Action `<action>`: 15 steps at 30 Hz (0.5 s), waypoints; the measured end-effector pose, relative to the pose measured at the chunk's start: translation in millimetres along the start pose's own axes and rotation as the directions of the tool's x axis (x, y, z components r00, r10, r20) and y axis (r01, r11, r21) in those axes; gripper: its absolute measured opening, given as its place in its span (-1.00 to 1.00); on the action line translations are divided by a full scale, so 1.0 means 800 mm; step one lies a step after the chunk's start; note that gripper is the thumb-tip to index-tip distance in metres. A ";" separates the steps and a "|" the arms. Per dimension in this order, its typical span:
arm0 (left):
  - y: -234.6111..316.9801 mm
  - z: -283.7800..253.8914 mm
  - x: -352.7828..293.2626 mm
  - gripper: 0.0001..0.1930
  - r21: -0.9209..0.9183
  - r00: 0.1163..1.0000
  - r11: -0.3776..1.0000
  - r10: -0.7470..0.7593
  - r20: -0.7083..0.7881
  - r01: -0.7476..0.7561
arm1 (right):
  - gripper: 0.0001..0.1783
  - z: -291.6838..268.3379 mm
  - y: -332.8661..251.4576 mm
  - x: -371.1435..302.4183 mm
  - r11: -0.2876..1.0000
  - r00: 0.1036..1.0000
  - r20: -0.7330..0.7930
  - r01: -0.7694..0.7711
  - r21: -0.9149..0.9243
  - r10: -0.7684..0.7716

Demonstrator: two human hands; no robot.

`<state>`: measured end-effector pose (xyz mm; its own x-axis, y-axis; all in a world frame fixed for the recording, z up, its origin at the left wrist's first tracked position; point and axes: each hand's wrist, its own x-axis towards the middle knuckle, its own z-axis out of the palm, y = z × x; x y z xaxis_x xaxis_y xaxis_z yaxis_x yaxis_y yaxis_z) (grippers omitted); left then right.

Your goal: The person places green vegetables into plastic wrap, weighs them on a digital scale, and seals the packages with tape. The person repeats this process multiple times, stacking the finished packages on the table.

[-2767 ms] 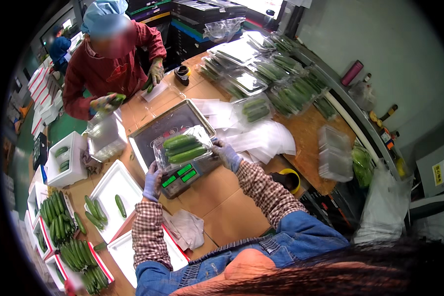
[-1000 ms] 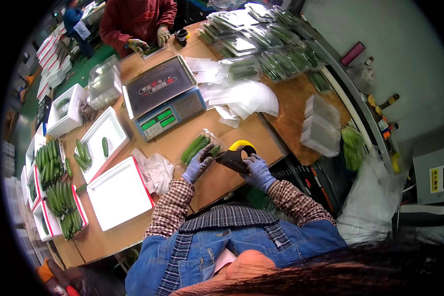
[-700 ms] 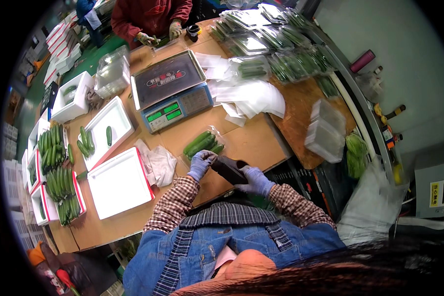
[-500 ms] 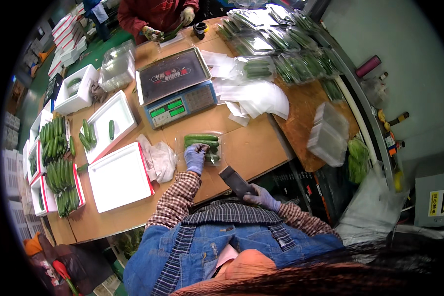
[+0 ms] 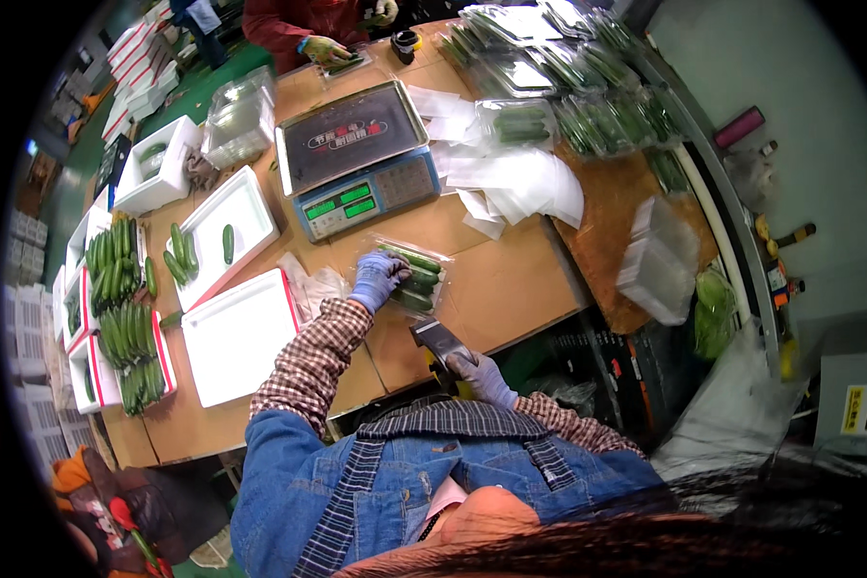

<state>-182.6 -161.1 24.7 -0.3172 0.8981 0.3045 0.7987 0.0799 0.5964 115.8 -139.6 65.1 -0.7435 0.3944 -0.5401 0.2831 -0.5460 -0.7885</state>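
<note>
- Right hand, in a blue-purple knit glove [image 5: 486, 378]: its grip is closed around a black handheld tool with a yellow part beneath [image 5: 440, 339], held at the table's near edge.
- Left hand, in a matching glove [image 5: 378, 277]: fingers bent over the left end of a clear, rectangular plastic tray [image 5: 447, 260]; how firm or wide this grip is, I cannot tell.
- Inside that tray, dark green cucumbers [image 5: 420, 279] lie side by side; it rests on the brown, cardboard-covered table [image 5: 496, 299], just beyond the tool.
- Left of the tray: a crumpled pale cloth [image 5: 320, 288], a white foam box part with red edging [image 5: 239, 339], and a white foam tray [image 5: 256, 208] bearing a few cucumbers.
- Far left: a dense heap of green cucumbers [image 5: 116, 262].
- Beyond the tray: a blue-grey digital scale [image 5: 403, 183], with fanned white paper sheets [image 5: 535, 188] to its right.
- Far right: piled clear packs of cucumbers [image 5: 607, 123]; nearer, stacked clear containers [image 5: 660, 260].
- Far side: a co-worker in dark red [image 5: 294, 31].
</note>
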 end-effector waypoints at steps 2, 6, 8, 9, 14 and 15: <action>-0.013 -0.007 0.004 -0.94 0.029 0.999 1.000 -0.003 0.040 0.001 | -0.62 0.030 -0.021 -0.004 0.999 0.999 0.017 -0.033 -0.007 0.033; -0.022 -0.025 0.023 -0.94 0.097 0.975 0.987 0.107 0.194 -0.128 | -0.62 0.086 -0.004 0.008 0.927 0.995 -0.014 -0.084 0.366 0.096; -0.039 -0.013 0.021 -0.90 0.101 0.948 0.973 0.176 0.266 -0.209 | -0.60 0.107 0.029 0.014 0.907 0.997 0.008 -0.070 0.414 0.073; -0.042 -0.008 0.016 -0.90 0.073 0.953 0.974 0.190 0.236 -0.213 | -0.59 0.118 0.041 0.017 0.897 0.998 0.021 -0.064 0.438 0.061; -0.033 0.005 -0.004 -0.64 0.013 0.996 0.999 0.042 0.073 -0.043 | -0.61 0.143 0.068 0.037 0.827 0.985 -0.122 -0.035 0.562 0.124; -0.021 0.000 -0.001 -0.59 0.006 0.999 1.000 -0.031 0.035 0.031 | -0.60 0.146 0.069 0.040 0.830 0.982 -0.148 -0.017 0.557 0.119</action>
<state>-195.8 -163.2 14.2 -0.3238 0.9098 0.2596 0.7916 0.1103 0.6010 37.1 -243.3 39.0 -0.6068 0.4315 -0.6676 -0.0898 -0.8716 -0.4818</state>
